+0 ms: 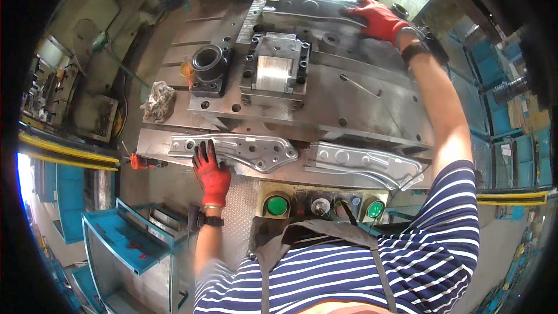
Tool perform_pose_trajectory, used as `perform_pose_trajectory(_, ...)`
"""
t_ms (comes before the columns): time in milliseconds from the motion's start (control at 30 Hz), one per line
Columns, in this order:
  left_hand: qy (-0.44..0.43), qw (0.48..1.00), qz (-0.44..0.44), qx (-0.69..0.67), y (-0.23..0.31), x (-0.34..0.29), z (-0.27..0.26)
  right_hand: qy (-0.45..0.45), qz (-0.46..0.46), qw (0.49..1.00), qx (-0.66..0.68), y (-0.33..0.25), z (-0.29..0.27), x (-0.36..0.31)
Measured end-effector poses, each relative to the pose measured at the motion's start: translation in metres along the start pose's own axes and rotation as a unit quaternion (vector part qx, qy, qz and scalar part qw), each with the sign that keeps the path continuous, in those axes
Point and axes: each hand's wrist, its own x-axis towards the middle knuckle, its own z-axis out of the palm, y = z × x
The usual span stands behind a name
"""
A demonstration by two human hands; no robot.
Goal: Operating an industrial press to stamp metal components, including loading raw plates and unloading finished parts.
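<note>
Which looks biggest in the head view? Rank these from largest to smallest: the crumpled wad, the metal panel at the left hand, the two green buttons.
1. Metal panel
2. Crumpled wad
3. Left green button and right green button: too alike in size to rank.

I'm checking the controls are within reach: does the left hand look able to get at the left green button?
Probably yes: the left hand, at the left metal part, is near the left green button, and nothing visible stands between hand and button.

Striped navy sleeves (pixel 444 221) go with red gloves (pixel 214 185).
</note>
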Motion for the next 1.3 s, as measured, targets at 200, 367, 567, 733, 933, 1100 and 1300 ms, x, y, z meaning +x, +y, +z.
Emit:
perform_pose_trajectory(200, 0.007, 1.000, -0.017, -0.009, -0.008, -0.008, 0.010, -0.081, -0.074, 0.993, 0.031, 0.023, 0.027, 0.031)
perform_pose_trajectory(367, 0.025, 0.998, 0.033, -0.052, 0.007, -0.004, 0.014, -0.130, -0.004, 0.988, 0.084, 0.018, 0.045, 0.040)
perform_pose_trajectory(567, -0.012, 0.998, 0.020, -0.055, 0.025, -0.038, 0.008, -0.020, 0.102, 0.995, -0.007, -0.035, 0.034, -0.015)
perform_pose_trajectory(733, -0.006, 0.980, -0.075, -0.185, 0.026, -0.101, 0.025, 0.184, -0.008, 0.975, 0.124, -0.078, 0.012, -0.201)
perform_pose_trajectory(933, -0.315, 0.788, -0.215, -0.484, 0.026, -0.146, 0.090, 0.205, 0.289, 0.901, 0.250, -0.149, 0.062, -0.451)
perform_pose_trajectory(1100, -0.341, 0.752, -0.271, -0.494, 0.028, -0.136, 0.099, 0.010, 0.487, 0.799, 0.354, -0.190, 0.177, -0.545)
perform_pose_trajectory(1300, -0.312, 0.834, -0.237, -0.388, 0.048, -0.135, 0.080, -0.018, 0.520, 0.749, 0.409, -0.203, 0.258, -0.553)
